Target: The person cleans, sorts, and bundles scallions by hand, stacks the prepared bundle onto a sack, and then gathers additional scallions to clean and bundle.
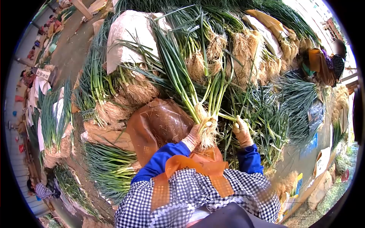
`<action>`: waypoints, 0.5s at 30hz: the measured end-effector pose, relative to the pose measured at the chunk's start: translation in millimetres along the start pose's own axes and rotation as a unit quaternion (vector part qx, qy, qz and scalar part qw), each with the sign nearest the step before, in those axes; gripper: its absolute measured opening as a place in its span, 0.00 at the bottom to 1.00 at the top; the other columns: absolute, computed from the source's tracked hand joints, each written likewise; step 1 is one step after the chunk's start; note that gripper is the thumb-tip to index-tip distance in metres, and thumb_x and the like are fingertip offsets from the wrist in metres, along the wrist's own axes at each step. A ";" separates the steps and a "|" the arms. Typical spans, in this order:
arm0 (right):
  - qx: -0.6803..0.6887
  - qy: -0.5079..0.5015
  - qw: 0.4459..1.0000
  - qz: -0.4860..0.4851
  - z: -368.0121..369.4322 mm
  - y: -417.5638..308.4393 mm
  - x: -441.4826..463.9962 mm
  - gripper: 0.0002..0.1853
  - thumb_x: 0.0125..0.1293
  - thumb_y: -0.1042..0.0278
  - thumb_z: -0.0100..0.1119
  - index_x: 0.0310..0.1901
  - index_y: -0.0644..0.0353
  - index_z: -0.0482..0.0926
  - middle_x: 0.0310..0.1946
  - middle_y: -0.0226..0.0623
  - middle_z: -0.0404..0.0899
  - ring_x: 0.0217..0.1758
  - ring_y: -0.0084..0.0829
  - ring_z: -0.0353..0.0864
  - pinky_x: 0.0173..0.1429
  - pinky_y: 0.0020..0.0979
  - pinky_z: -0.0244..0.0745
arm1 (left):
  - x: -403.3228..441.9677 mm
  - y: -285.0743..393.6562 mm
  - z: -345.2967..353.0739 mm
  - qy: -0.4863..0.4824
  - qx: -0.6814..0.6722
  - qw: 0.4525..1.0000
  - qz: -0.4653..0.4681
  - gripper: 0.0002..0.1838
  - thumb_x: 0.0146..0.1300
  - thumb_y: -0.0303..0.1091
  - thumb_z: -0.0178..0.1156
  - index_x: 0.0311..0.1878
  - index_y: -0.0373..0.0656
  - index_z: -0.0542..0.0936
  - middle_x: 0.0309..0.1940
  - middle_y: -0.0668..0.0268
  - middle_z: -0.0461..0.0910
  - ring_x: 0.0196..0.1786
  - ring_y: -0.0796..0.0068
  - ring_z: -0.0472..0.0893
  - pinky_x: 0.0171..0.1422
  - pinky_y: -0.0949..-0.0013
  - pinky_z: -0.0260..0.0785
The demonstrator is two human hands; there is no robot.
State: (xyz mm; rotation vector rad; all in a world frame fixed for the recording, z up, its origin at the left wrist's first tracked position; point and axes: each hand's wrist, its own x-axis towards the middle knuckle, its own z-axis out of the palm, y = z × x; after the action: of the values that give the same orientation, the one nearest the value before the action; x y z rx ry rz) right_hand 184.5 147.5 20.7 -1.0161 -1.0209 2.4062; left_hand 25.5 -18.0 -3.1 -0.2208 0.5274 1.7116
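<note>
My left hand (193, 138) is closed around the root end of a bunch of green onions (182, 83). The leaves point away from me, and the pale, stringy roots (207, 133) hang over my lap. To the right, my right hand (241, 131) is closed with thumb and fingers pinched on a green onion stalk (227, 116) that stretches sideways from the bunch. Its far end is partly hidden by the fingers. Below the bunch, a brown apron (163, 121) with root scraps on it covers my legs.
Rooted green onion bundles (243, 53) lie across the far side, some beside a white sack (129, 38). Loose leaves (262, 121) pile up at my right. More green onions (108, 167) lie at my left. Another person (329, 62) sits at the far right.
</note>
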 end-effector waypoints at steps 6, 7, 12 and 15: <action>0.238 0.016 0.963 -0.122 115.1 -11.0 22.2 0.22 0.69 0.50 0.46 0.54 0.59 0.71 0.41 0.31 0.76 0.48 0.29 0.73 0.58 0.30 0.65 | 1.5 1.6 -1.1 -0.024 -0.037 0.999 -0.010 0.16 0.60 0.28 0.57 0.52 0.37 0.74 0.37 0.63 0.78 0.38 0.74 0.78 0.42 0.74 0.74; 0.232 0.027 0.962 -0.139 116.3 3.9 36.5 0.20 0.70 0.51 0.45 0.52 0.58 0.72 0.40 0.30 0.75 0.47 0.30 0.73 0.58 0.31 0.66 | 7.5 -3.8 -6.5 -0.038 -0.029 0.999 -0.008 0.17 0.60 0.28 0.57 0.53 0.38 0.74 0.39 0.64 0.77 0.39 0.75 0.78 0.42 0.75 0.73; 0.355 -0.230 0.903 -0.081 50.6 69.6 73.4 0.10 0.68 0.58 0.49 0.32 0.52 0.70 0.27 0.27 0.67 0.32 0.26 0.67 0.46 0.30 0.67 | 3.5 -3.0 -0.2 0.059 0.050 0.993 0.093 0.14 0.59 0.29 0.60 0.49 0.40 0.75 0.37 0.64 0.77 0.42 0.72 0.78 0.47 0.70 0.75; 0.279 -0.016 0.959 0.054 75.3 35.9 0.7 0.22 0.71 0.51 0.40 0.18 0.48 0.62 0.14 0.22 0.59 0.17 0.22 0.56 0.42 0.29 0.66 | 7.3 -6.6 -6.2 0.069 0.152 0.985 0.052 0.16 0.57 0.20 0.58 0.50 0.37 0.74 0.44 0.61 0.78 0.46 0.69 0.78 0.51 0.70 0.75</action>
State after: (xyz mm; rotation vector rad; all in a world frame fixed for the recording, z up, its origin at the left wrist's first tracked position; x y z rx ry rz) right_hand 128.4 86.5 30.9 -0.8393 -0.2541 2.5759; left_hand 29.5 -13.6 -13.1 -0.0927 0.9078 1.6981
